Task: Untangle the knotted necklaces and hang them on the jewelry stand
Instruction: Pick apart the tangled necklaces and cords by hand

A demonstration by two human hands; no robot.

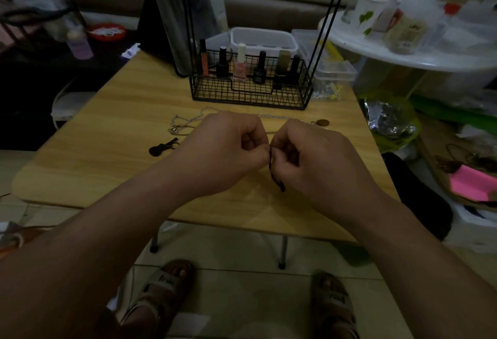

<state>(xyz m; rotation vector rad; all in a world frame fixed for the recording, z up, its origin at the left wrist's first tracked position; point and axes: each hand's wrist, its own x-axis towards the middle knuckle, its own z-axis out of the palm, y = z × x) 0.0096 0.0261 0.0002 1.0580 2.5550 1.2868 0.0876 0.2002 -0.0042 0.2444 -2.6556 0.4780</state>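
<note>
Pinching cord (274,176): left hand (226,147), right hand (318,154)

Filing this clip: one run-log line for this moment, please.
untangling | left hand and right hand pinch black cord | silver chain lies on table

Both hands curled, fingertips meeting.
Left hand (228,147) and right hand (309,155), backs up, each pinch a dark cord (275,174) at the fingertips; its end hangs just below them.
</note>
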